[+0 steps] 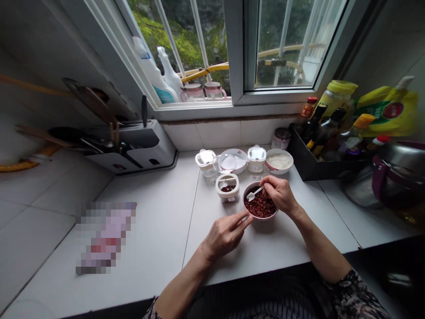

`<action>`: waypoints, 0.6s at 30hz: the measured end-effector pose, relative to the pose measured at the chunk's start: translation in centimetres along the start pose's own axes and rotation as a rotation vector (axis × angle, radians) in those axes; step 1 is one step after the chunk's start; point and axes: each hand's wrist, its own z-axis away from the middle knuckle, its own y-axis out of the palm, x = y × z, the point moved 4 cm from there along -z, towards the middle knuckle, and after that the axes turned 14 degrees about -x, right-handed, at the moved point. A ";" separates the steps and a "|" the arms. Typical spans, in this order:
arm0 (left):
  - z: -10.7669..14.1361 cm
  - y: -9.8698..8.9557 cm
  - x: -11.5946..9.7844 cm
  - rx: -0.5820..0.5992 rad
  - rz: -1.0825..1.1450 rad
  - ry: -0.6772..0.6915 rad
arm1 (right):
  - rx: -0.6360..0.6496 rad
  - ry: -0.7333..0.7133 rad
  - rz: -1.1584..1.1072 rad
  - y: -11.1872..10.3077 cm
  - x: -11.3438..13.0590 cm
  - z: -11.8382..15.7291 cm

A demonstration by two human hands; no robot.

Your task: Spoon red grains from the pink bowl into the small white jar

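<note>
A small white spoon [255,194] is pinched in my right hand [280,194], its scoop over the dark red chili flakes [260,206] in a bowl [245,208]. My left hand [227,234] holds that bowl at its near left rim, thumb and fingers at the edge. Just left of the bowl stands a clear seasoning jar [227,195] with its lid raised; some chili flakes lie inside. Behind it are two lidded seasoning jars, one on the left [206,163] and one on the right [256,159]. A bowl of white grains [234,160] sits between them.
Another bowl of white powder [279,160] stands at the back. To the right are a black box [307,166] of sauce bottles and a metal pot [398,177]. A utensil holder [156,148] stands back left; a blurred-out item [108,235] lies on the left counter.
</note>
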 end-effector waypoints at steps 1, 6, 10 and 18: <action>0.0 0.0 0.0 0.004 0.000 -0.002 | 0.005 0.018 -0.013 0.0 -0.1 0.0; 0.0 -0.1 0.0 0.000 -0.004 -0.001 | 0.010 0.093 -0.069 0.1 -0.4 0.0; 0.0 -0.1 0.0 0.003 0.003 -0.003 | 0.042 0.027 -0.001 0.2 -0.2 0.0; 0.0 -0.1 0.0 -0.001 -0.007 -0.001 | 0.093 0.034 -0.039 0.3 0.3 0.2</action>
